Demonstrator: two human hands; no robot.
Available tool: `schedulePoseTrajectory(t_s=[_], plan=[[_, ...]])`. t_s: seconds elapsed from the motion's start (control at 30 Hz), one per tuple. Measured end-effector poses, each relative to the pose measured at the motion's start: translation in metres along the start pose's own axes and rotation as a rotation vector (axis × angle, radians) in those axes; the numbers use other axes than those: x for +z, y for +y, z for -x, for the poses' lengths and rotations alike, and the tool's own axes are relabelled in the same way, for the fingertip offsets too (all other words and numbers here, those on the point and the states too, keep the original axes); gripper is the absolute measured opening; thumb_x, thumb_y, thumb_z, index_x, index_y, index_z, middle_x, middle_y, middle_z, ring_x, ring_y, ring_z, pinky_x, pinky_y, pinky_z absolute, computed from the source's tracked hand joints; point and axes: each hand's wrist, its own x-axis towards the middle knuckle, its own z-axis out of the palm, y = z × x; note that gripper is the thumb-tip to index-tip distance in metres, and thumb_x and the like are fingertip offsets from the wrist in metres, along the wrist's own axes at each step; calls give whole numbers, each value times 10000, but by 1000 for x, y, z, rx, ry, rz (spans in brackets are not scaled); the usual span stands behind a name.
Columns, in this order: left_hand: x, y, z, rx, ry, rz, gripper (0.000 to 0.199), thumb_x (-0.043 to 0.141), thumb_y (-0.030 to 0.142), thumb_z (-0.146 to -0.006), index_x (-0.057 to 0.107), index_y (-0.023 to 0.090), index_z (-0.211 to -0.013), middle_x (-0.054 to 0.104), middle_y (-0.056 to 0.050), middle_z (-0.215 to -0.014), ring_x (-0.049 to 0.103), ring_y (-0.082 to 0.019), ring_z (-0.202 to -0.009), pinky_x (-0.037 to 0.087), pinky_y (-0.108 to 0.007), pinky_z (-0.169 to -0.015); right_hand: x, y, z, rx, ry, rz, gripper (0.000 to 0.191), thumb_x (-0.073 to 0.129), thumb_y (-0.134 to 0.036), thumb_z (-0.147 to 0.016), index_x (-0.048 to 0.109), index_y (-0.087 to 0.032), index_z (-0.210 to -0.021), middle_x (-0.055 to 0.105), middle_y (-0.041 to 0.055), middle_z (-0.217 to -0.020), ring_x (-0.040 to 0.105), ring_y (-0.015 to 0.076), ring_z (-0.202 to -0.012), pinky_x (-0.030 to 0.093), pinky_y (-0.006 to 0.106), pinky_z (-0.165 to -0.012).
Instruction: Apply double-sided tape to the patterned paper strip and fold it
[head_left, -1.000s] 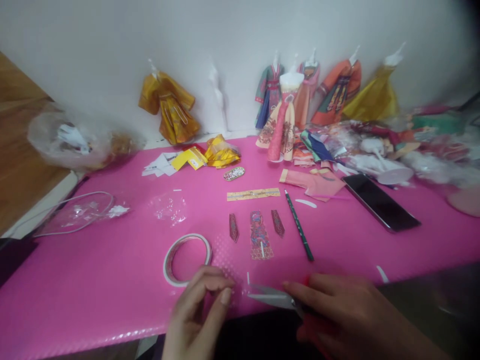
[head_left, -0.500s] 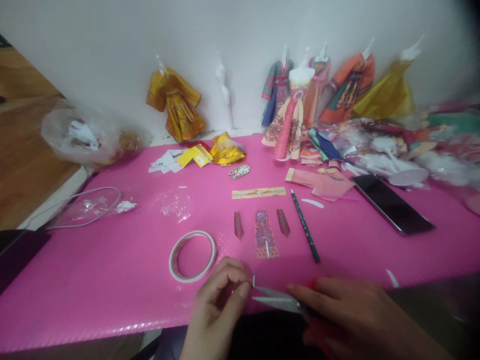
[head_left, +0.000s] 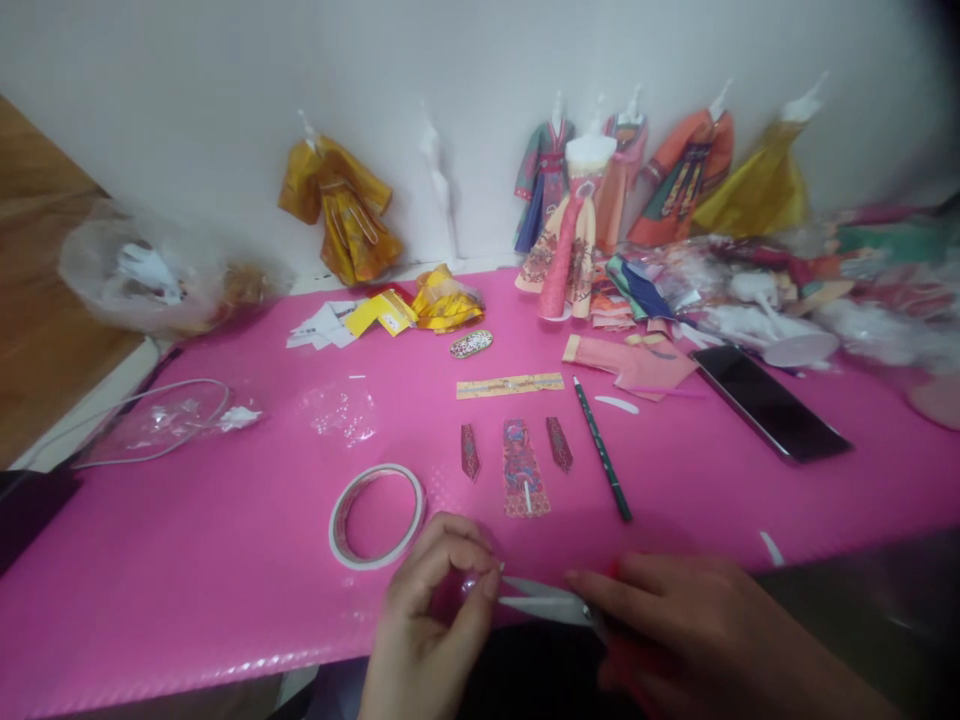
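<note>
Scissors (head_left: pixel 544 598) lie in the grip of the right hand (head_left: pixel 697 625) at the near edge of the pink tabletop (head_left: pixel 225 560). The fingers are curled closed over the handle end, which is hidden under the hand; a trace of red shows there. The silver blades point left and stand slightly parted.

The left hand (head_left: pixel 427 630) sits just beside the blade tips. Its thumb and forefinger are pinched together right at the tips; whether they hold anything cannot be told, as the spot is blurred and too small.

A roll of tape (head_left: pixel 376 517) lies flat on the tabletop, just beyond the left hand and apart from it. Farther in, three patterned paper pieces lie in a row: a wide centre piece (head_left: pixel 523 468) with a narrow dark piece on each side. A yellow paper strip (head_left: pixel 510 385) lies crosswise beyond them. A dark pencil (head_left: pixel 602 463) lies to their right, angled toward the near edge. A black phone (head_left: pixel 771 402) lies face up farther right, well apart from both hands.

At the back, paper-dressed doll figures (head_left: pixel 570 230) stand against the white wall (head_left: pixel 225 100), and a yellow robe (head_left: pixel 341 215) stands apart to their left. Loose paper and plastic clutter covers the far right of the tabletop. A clear plastic bag (head_left: pixel 142 275) rests at the far left.
</note>
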Motion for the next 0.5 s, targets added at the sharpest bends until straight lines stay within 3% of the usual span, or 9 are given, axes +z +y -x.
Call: schedulePoseTrajectory(t_s=[0.1, 0.2, 0.33, 0.5], plan=[[0, 0, -2, 25, 58, -49, 201, 637, 114, -849, 656, 274, -728, 653, 50, -823, 637, -114, -801, 493, -153, -739, -4, -3, -2, 97, -67, -87, 520, 657, -3, -703, 702, -294, -1131, 742, -31, -796, 692, 144, -629, 461, 214, -526], [-1, 1, -5, 23, 117, -97, 190, 630, 139, -852, 635, 266, -711, 656, 43, -800, 637, -124, -775, 505, -160, -731, -7, 3, 0, 324, -51, -148, 417, 687, -78, -714, 678, -281, -1078, 744, -48, -754, 707, 159, -632, 477, 216, -526], [0, -3, -7, 36, 120, -154, 156, 627, 150, -853, 659, 264, -752, 683, 25, -805, 654, -151, -780, 531, -188, -719, -11, 32, 12, 677, 148, 7, 271, 711, -341, -731, 638, -253, -977, 761, 0, -728, 732, 237, -602, 499, 285, -507], [2, -20, 1, 111, 87, -237, 114, 631, 163, -880, 669, 270, -864, 694, 2, -891, 669, -180, -831, 554, -243, -745, -20, 64, 26, 831, 366, 146, 389, 674, -533, -733, 651, -254, -1003, 782, 54, -750, 747, 294, -621, 497, 325, -488]])
